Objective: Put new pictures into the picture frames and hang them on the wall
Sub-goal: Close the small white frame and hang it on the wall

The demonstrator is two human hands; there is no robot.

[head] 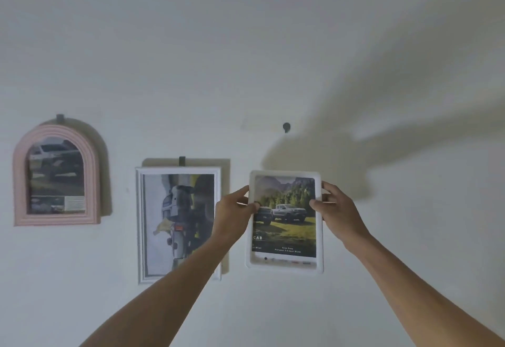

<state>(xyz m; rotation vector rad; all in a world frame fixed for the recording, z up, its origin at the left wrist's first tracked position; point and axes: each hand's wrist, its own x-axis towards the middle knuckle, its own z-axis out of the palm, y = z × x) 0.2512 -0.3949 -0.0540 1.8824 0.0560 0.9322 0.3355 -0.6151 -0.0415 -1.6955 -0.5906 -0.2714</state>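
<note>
I am holding the white frame [285, 222] up in front of the wall [246, 46] with both hands. My left hand [232, 216] is gripping its left edge, thumb curled over the front onto the picture, the other fingers going behind. My right hand [337, 210] is gripping the right edge the same way, thumb lying on the picture's right margin. Both grips are sitting in the upper half of the frame, leaving the lower edge and the top edge free.

The frame is standing upright, long axis vertical, its picture of two trucks in a meadow facing me the right way up, with the text at the bottom. It is tilting only slightly.

Above the top edge a dark hook [286, 127] is sticking out of the wall, with bare wall between it and the frame. To the right the wall is running open, crossed only by the shadows of my arms. To the left room is tighter: a silver frame [179, 225] is hanging near, my left forearm crossing its lower right corner. Farther left a pink arched frame [56, 174] is hanging, well apart from the white one.
</note>
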